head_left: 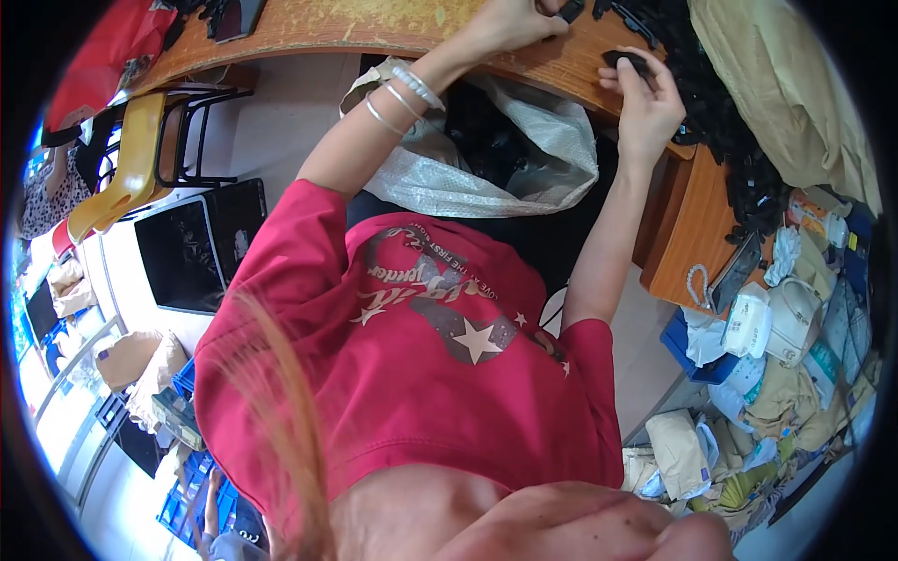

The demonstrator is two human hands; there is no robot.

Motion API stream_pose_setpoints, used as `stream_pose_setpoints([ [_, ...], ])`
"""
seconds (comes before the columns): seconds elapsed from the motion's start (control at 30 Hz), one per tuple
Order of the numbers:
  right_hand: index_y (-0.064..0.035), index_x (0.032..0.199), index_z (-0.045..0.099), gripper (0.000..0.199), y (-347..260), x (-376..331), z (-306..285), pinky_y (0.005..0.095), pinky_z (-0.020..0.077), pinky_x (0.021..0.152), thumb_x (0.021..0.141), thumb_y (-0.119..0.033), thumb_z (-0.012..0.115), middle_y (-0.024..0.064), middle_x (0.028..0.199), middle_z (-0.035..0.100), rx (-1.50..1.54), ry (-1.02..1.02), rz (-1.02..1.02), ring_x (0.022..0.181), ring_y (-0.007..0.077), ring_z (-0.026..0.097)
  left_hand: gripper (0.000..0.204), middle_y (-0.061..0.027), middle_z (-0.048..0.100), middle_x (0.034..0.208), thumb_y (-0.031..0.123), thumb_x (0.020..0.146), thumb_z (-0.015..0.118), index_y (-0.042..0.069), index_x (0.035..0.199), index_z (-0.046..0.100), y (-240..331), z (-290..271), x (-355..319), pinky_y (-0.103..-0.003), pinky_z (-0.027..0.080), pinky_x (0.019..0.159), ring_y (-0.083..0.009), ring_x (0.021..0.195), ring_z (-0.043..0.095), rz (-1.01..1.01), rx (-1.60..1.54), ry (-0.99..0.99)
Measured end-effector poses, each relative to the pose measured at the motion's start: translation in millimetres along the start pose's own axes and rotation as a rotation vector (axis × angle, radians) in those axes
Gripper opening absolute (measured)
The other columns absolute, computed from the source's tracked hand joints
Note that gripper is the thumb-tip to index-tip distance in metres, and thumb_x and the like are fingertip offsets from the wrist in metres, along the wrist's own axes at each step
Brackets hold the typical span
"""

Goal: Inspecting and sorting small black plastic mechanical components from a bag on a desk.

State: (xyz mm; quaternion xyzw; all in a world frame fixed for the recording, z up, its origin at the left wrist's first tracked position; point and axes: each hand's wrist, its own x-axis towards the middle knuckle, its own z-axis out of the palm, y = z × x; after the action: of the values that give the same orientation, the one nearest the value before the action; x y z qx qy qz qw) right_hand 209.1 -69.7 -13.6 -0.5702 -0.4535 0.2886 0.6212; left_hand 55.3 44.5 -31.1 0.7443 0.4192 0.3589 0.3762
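Note:
At the table's edge my left hand (pixel 517 23) is closed on a small black part (pixel 569 11), its kind too small to tell. My right hand (pixel 647 107) pinches another small black piece (pixel 627 62) between thumb and fingers, just over the edge of the worn wooden table (pixel 374 23). Beneath both hands, a white woven sack (pixel 468 187) lies open at my lap with dark items (pixel 486 140) inside. Beside my right hand a long heap of black parts (pixel 739 140) spreads over the table.
A large tan sack (pixel 786 84) lies beyond the heap. A phone (pixel 734 271) and a beaded strand (pixel 697 285) rest on the table's right end. Bags and packets (pixel 786 374) crowd the right. At left stand a yellow chair (pixel 126 173), a black crate (pixel 178 252) and another person (pixel 56 192).

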Motion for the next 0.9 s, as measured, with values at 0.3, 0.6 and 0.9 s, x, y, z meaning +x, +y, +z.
stream_pose_setpoints([
  [0.3, 0.0079, 0.106, 0.063, 0.021, -14.3, -31.3, 20.2, 0.0271, 0.0571, 0.076, 0.085, 0.004, 0.062, 0.016, 0.092, 0.068, 0.15, -0.09, 0.039, 0.081, 0.018, 0.069, 0.026, -0.0053, 0.066, 0.08, 0.021, 0.093, 0.057, -0.003, 0.098, 0.065, 36.1, -24.8, -38.6, -0.027, 0.048, 0.064, -0.0118, 0.069, 0.059, -0.316, -0.561, -0.279],
  [0.6, 0.0075, 0.105, 0.064, 0.022, -8.2, -45.8, 27.7, 0.0244, 0.0559, 0.073, 0.084, 0.003, 0.065, 0.014, 0.091, 0.068, 0.085, 0.047, -0.098, 0.078, 0.016, 0.068, 0.04, -0.0161, 0.066, 0.076, 0.031, 0.082, 0.07, -0.001, 0.104, 0.067, 16.5, -6.3, -53.6, -0.031, 0.051, 0.058, -0.021, 0.066, 0.066, -0.048, -0.669, -0.269],
  [0.9, 0.0041, 0.102, 0.067, 0.021, -3.7, -49.6, 24.6, 0.0227, 0.0544, 0.069, 0.081, 0.003, 0.069, 0.0113, 0.09, 0.068, -0.093, 0.084, -0.193, 0.076, 0.0145, 0.067, 0.04, -0.0205, 0.064, 0.073, 0.024, 0.079, 0.072, 0.0, 0.11, 0.064, 23.5, -16.4, -60.8, -0.034, 0.051, 0.057, -0.0295, 0.059, 0.065, 0.284, 0.016, -0.212],
])
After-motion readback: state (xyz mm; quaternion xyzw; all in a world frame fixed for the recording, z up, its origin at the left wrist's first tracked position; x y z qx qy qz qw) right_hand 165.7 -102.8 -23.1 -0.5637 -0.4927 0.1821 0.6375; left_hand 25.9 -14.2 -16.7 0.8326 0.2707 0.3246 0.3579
